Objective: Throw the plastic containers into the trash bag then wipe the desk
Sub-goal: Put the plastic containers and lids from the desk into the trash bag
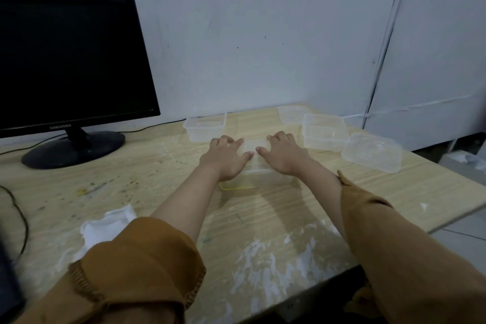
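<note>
Fingers (238,143) of left hand (226,160) and right hand (282,155) rest atop the clear container (259,166).

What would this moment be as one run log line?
left hand, right hand rest on middle container | desk smeared white | cloth untouched

The left hand (226,159) and right hand (283,157) reach forward, fingers (237,143) spread.
</note>
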